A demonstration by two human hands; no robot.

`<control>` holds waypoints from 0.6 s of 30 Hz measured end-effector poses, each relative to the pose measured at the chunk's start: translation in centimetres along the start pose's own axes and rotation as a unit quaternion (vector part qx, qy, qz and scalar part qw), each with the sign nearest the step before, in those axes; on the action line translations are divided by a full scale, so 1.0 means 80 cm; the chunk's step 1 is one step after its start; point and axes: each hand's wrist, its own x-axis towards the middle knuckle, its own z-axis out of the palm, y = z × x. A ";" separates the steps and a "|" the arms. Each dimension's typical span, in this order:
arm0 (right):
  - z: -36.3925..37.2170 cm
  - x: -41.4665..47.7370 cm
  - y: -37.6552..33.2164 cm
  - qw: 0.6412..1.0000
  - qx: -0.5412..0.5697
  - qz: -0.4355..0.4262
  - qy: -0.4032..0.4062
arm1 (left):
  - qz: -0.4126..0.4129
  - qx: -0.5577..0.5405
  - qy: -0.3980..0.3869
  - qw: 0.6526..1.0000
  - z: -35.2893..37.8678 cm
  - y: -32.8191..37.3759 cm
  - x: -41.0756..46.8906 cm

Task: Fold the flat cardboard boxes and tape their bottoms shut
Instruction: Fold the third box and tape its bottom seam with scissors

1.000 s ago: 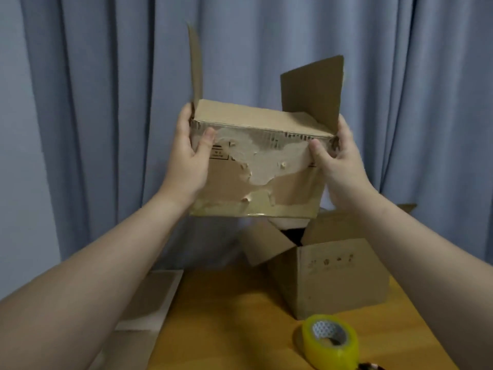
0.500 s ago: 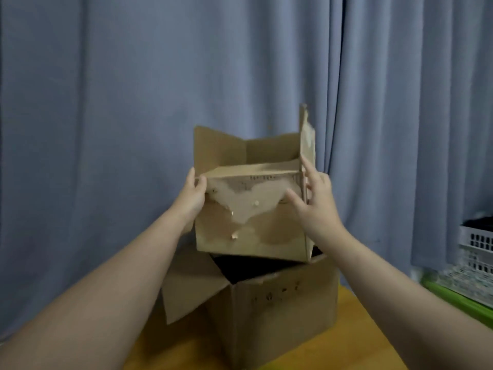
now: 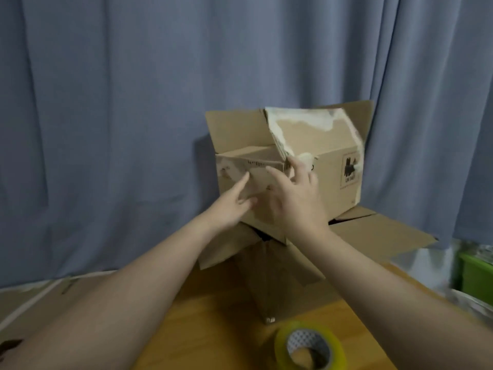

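Small cardboard box (image 3: 333,177), flaps up and patched with pale tears, sits atop a larger open box (image 3: 274,279) toward the wooden worktop's (image 3: 213,329) far edge. Left hand (image 3: 229,206) and right hand (image 3: 296,201) touch its front, fingers released. Grey-blue curtain (image 3: 133,102) behind.

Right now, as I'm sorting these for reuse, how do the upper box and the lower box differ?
The upper box shows white torn-label patches on a flap and its front; the lower box looks plain. The upper box's flaps stand up; the lower box's flaps splay outward. The upper box sits on the lower box, which stands on the table. Both are brown cardboard with open tops.
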 end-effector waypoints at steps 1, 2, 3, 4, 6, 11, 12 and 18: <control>0.008 0.001 -0.007 0.999 -0.039 -0.004 -0.029 | -0.005 0.036 0.006 0.999 -0.004 -0.004 -0.005; 0.016 0.002 -0.012 0.996 -0.067 0.003 -0.063 | -0.009 0.070 0.025 0.997 -0.010 -0.009 -0.011; 0.021 0.005 -0.015 0.992 -0.080 0.013 -0.093 | -0.020 0.086 0.043 0.995 -0.017 -0.012 -0.020; 0.026 0.008 -0.018 0.989 -0.083 0.021 -0.119 | -0.033 0.086 0.059 0.994 -0.024 -0.016 -0.030; 0.030 0.018 -0.023 0.983 -0.077 0.033 -0.163 | -0.039 0.101 0.070 0.992 -0.036 -0.018 -0.058; 0.019 0.028 -0.062 0.972 -0.019 0.062 -0.225 | -0.022 0.220 0.063 0.973 -0.074 -0.015 -0.157; 0.017 0.019 -0.077 0.977 -0.004 0.052 -0.206 | -0.023 0.238 0.068 0.969 -0.081 -0.016 -0.180; 0.031 -0.109 -0.194 0.966 0.096 -0.102 -0.218 | -0.089 0.278 0.074 0.954 -0.093 -0.058 -0.337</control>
